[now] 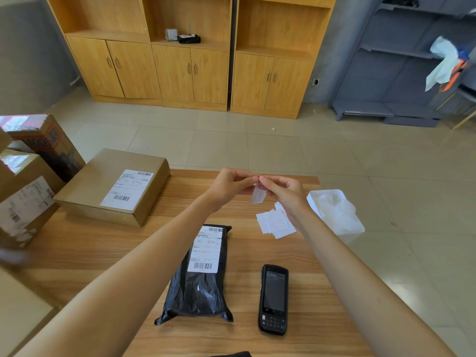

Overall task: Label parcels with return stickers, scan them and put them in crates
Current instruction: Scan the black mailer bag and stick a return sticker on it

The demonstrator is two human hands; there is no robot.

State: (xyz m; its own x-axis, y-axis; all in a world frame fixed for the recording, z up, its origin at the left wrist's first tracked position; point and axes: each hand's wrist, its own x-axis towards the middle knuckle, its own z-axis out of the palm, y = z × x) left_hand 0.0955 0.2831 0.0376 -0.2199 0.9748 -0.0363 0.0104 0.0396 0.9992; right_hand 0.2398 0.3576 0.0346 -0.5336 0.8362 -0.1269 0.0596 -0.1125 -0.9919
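Pinching one white sticker [257, 194] between left hand [230, 186] and right hand [283, 193], long axis hanging downward above black parcel [199, 276] lying lengthwise away.

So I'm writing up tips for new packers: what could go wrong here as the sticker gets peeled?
Both hands pinch one small sticker in mid-air; it could curl or stick to the fingers. The loose sticker pile lies near the table edge and could be brushed off. The black parcel is wrinkled, so the sticker might crease.
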